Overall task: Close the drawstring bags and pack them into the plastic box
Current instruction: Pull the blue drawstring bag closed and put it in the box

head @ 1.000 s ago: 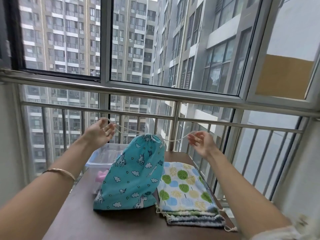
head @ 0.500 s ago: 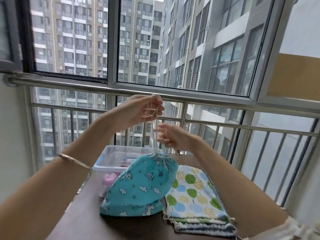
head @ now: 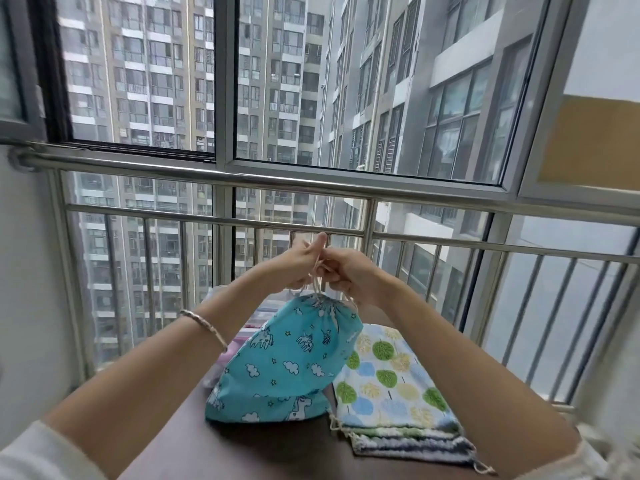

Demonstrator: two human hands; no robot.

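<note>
a: what's on the table (head: 263, 452)?
b: the blue bag (head: 287, 358), propped up, its mouth gathered shut. flat tree-print bags (head: 388, 379) lie just right of it; the clear box (head: 261, 311) sits behind it, mostly hidden.
a: and the hands?
b: both just above the bag's mouth, touching. left hand (head: 298, 265) and right hand (head: 349, 275) each pinch the cord (head: 317, 284) rising from it.

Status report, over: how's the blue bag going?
Left hand, right hand pinch drawstring. Blue bag cinched, outside plastic box. Tree-print bags beside it.
</note>
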